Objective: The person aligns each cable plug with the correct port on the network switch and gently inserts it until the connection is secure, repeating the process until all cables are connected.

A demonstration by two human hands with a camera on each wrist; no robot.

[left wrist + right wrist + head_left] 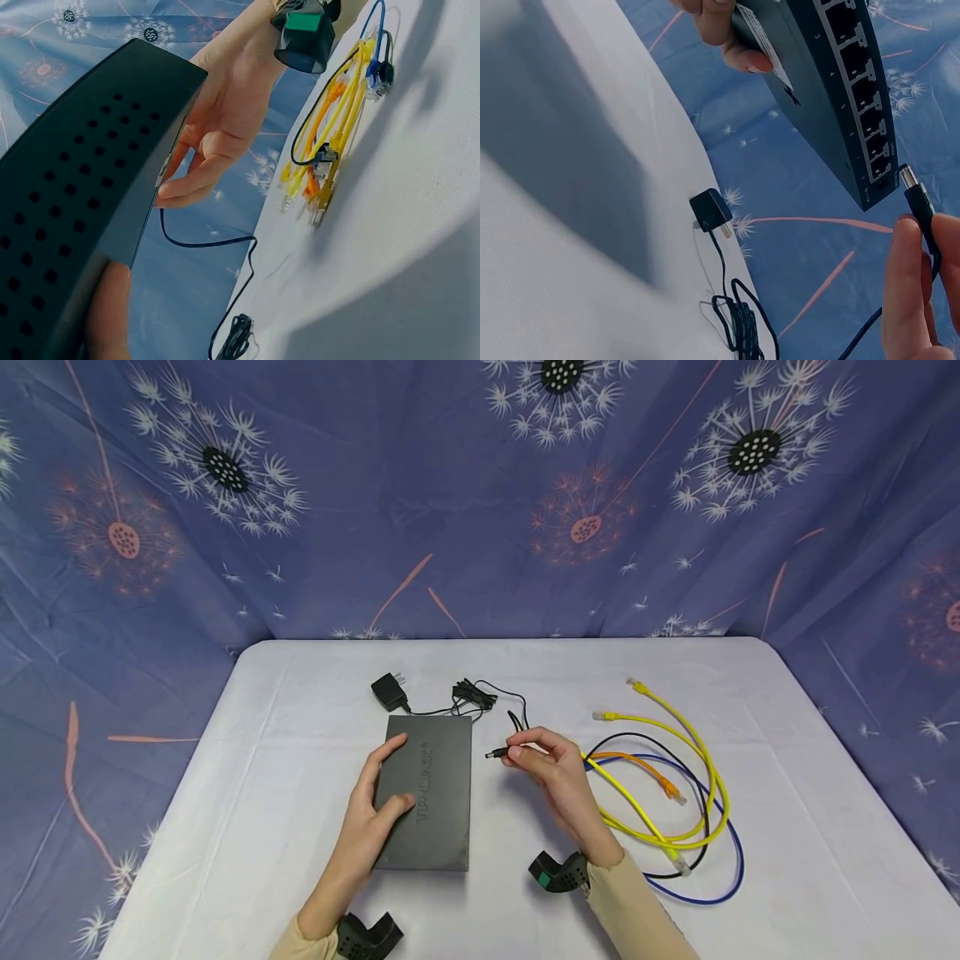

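Note:
My left hand [365, 827] grips a dark grey network switch [446, 793] by its left side, thumb on the lettered top and fingers beneath it. In the right wrist view the switch is held up, with its row of ports [864, 94] facing my right hand. The right hand [564, 785] pinches a black barrel plug [496, 753] between thumb and fingers. The plug's metal tip [908, 176] points at the end of the port row, close beside it. A thin black cord [202, 244] runs from the plug back to the coiled bundle.
A black power adapter [389, 692] lies behind the switch, joined to a tied cord bundle [472, 695]. To the right of my right hand lie looped yellow cables [720, 777], an orange cable [641, 762], a blue cable [738, 852] and a black one. The white table [247, 793] stands against a patterned curtain.

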